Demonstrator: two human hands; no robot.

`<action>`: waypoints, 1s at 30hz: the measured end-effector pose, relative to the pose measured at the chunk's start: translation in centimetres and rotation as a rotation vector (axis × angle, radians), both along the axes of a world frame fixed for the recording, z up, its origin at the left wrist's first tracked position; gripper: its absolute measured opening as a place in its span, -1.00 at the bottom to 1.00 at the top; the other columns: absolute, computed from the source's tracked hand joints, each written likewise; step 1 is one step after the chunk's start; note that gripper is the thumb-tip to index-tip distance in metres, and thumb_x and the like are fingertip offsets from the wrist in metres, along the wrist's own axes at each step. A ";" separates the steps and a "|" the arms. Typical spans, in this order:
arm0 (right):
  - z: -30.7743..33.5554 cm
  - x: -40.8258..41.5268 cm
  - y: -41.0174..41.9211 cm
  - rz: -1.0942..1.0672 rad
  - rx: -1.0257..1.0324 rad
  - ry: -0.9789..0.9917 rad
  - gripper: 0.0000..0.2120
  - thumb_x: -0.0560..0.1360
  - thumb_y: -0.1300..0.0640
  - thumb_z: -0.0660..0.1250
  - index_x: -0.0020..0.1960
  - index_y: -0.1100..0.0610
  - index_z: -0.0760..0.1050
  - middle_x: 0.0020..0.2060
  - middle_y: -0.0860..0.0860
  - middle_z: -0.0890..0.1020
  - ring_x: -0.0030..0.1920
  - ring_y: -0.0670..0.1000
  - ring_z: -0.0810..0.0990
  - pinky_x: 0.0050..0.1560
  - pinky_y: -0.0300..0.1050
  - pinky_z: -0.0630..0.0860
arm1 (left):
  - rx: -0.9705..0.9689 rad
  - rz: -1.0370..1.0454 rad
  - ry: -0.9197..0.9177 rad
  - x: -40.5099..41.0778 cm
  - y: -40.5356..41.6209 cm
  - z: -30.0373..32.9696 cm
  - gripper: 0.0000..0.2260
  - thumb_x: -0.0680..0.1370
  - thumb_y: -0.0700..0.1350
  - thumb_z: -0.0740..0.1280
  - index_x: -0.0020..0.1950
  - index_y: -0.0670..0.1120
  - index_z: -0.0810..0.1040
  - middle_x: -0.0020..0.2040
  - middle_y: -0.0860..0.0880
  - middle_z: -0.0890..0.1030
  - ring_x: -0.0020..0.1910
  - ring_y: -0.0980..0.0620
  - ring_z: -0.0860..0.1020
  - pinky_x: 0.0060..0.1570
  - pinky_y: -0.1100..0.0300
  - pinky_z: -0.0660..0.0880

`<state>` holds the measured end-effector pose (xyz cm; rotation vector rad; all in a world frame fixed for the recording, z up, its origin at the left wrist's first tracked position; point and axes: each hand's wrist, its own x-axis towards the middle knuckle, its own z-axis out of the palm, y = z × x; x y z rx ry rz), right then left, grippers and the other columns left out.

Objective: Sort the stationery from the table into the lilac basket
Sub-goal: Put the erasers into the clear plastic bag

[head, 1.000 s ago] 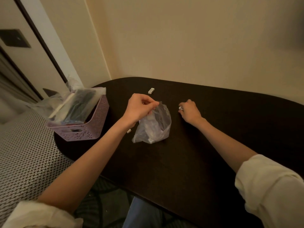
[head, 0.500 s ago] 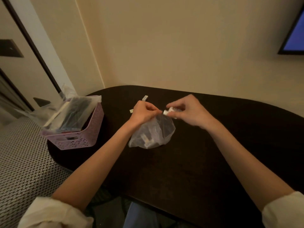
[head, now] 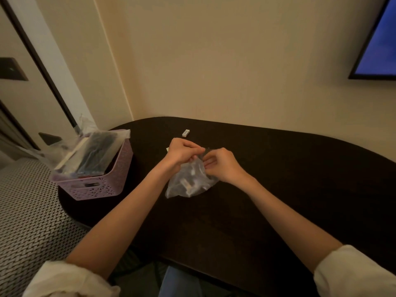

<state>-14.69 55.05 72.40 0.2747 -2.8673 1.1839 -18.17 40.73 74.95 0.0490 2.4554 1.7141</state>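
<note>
A small clear plastic bag (head: pixel 188 182) with several little stationery pieces inside rests on the dark table (head: pixel 278 179). My left hand (head: pixel 182 152) pinches the bag's top edge on the left. My right hand (head: pixel 220 165) grips the same opening from the right, fingers curled into it. A white eraser (head: pixel 185 132) lies loose on the table behind my hands. Another small pale piece (head: pixel 167 149) peeks out just left of my left hand. The lilac basket (head: pixel 102 185) stands at the table's left end, holding plastic-wrapped packs (head: pixel 90 153).
The table's rounded left edge is close to the basket, with a patterned floor (head: pixel 27 211) below. A wall runs behind the table. A screen (head: pixel 379 39) hangs at the upper right.
My right hand brought a small white piece from the table to the bag's mouth; now no piece shows in its fingers, which grip the bag's opening. The camera tilted up slightly.
</note>
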 end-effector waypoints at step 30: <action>4.1 -0.5 -9.3 0.264 -0.784 -0.306 -0.87 0.49 0.35 0.34 0.00 0.32 0.62 -0.34 0.03 0.64 -0.33 -0.10 0.52 -0.27 -0.30 0.49 | 0.409 0.500 0.266 7.9 -12.7 3.4 -0.95 0.48 -0.24 0.45 -0.10 -0.22 0.66 -0.32 -0.07 0.60 -0.45 0.18 0.50 -0.41 0.39 0.45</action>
